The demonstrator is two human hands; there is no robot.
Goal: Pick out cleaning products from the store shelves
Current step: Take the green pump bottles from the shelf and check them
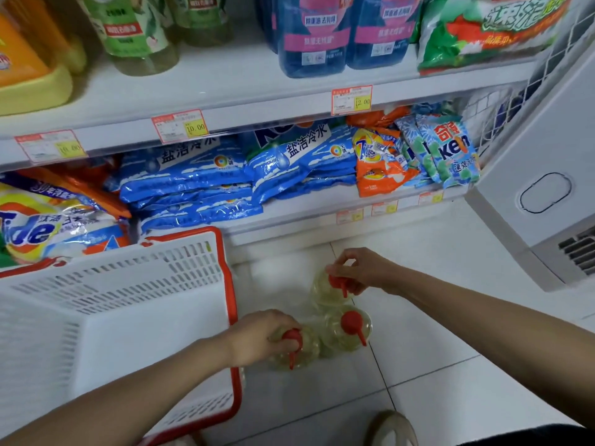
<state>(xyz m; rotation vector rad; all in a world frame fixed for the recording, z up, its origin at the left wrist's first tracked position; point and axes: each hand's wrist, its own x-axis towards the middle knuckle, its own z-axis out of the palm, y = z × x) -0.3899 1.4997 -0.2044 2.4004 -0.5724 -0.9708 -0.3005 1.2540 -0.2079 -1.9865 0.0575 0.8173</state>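
Observation:
Three clear bottles of pale yellow liquid with red spout caps stand on the white floor tiles below the shelves. My left hand [257, 338] grips the cap of the near left bottle [301, 352]. My right hand [357, 270] grips the cap of the far bottle [323, 292]. The third bottle [349, 329] stands untouched between them, to the right. A white shopping basket [96, 317] with a red rim sits on the floor to the left, its inside bare.
The lower shelf holds blue detergent bags [193, 178], a Tide bag [48, 226] and Keon bags [450, 152]. The upper shelf [225, 88] carries green, blue and orange bottles. A white freezer cabinet [541, 188] stands at the right. A shoe [392, 429] shows at the bottom.

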